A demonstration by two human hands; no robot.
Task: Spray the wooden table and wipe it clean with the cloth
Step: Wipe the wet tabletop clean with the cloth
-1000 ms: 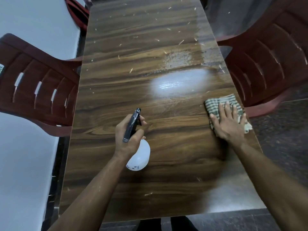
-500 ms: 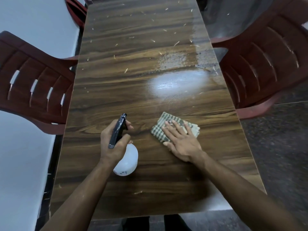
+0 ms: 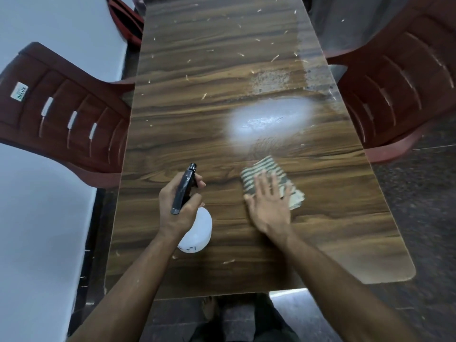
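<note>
Wooden table (image 3: 197,114): long top running away from the near edge, wood-grain surface, pale specks of debris scattered over the far half and a few near the near edge. Bright glare patch (image 3: 269,122) toward the right edge at mid-length; a dull, speckled wet-looking patch (image 3: 270,81) just beyond it.

Left hand (image 3: 181,209): raised over the near half of the top, toward the left edge. Fingers curled tight round the neck of a spray bottle (image 3: 196,229), one finger hooked in front of the black trigger head (image 3: 183,188). White bottle body below the hand; contact with the table cannot be told. Nozzle aimed toward the far end.

Right hand (image 3: 270,206): flat, palm down, fingers straight and slightly spread, pressing on the cloth (image 3: 266,172). Motion blur over hand and cloth.

Cloth: folded, green-and-white checked, lying on the top around mid-width in the near half, just nearer than the glare patch, close to the right of the bottle but apart from it.

Red plastic chairs: one at the left edge (image 3: 64,114), one at the right edge (image 3: 399,95), a third (image 3: 127,21) partly visible at the far left corner.
</note>
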